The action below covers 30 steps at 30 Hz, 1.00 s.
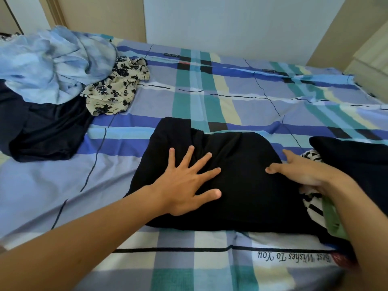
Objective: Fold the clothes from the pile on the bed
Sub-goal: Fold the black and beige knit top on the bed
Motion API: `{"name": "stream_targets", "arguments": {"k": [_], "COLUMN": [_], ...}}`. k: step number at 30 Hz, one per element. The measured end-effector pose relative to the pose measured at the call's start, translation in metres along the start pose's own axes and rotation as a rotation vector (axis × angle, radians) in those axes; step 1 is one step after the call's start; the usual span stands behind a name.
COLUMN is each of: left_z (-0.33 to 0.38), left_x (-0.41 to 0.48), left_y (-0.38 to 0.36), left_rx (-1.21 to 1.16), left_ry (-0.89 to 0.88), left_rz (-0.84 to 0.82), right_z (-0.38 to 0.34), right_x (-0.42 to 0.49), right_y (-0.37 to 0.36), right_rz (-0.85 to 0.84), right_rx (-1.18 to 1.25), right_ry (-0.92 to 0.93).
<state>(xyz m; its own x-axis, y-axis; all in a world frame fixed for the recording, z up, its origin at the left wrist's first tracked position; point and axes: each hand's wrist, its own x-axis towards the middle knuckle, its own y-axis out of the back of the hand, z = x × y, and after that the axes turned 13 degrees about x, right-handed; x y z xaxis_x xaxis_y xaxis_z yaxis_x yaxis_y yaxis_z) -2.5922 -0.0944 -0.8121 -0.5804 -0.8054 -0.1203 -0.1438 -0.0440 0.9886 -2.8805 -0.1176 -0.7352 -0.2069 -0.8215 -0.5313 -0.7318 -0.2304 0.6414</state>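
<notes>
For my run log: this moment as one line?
phase: pressing black garment | left hand: spread flat on it | right hand: rests on its right edge | pile: unfolded, far left

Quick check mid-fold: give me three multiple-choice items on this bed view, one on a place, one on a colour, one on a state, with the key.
1. Where does the unfolded pile lie on the bed?
A) far right
B) far left
C) near edge, in the middle

2. What colour is the garment under the left hand?
A) light blue
B) cream floral
C) black

3. How does the left hand lie?
A) fingers spread flat
B) clenched in a fist
C) pinching a sleeve

Key: 1 B, the crumpled clothes sit at the far left; 2 C, the cloth under the palm is black; 3 A, all five fingers are splayed on the cloth.
</notes>
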Motion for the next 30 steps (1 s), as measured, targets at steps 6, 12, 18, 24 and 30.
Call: {"name": "stream_targets", "arguments": {"k": [6, 12, 18, 24, 30], "left_z": [0.018, 0.021, 0.014, 0.009, 0.026], "left_x": [-0.001, -0.002, -0.018, -0.070, -0.132], "left_y": [0.001, 0.006, 0.017, 0.019, 0.046], "left_rx": [-0.035, -0.015, -0.032, -0.154, -0.009], "left_ry": [-0.056, -0.061, -0.049, 0.141, 0.067], "left_rz": [0.092, -0.015, -0.011, -0.330, -0.472], "right_z": [0.005, -0.050, -0.171, -0.224, -0.233], "right_x": [-0.009, -0.036, -0.063, -0.071, -0.073], "right_y": [0.009, -0.001, -0.062, -0.172, -0.214], "right_rz": [0.020, -0.002, 0.139, 0.125, -0.227], "right_rx": [0.252, 0.414, -0.033, -0.485, -0.484], "right_ry": [-0.008, 0.154, 0.424, 0.656, 0.623]}}
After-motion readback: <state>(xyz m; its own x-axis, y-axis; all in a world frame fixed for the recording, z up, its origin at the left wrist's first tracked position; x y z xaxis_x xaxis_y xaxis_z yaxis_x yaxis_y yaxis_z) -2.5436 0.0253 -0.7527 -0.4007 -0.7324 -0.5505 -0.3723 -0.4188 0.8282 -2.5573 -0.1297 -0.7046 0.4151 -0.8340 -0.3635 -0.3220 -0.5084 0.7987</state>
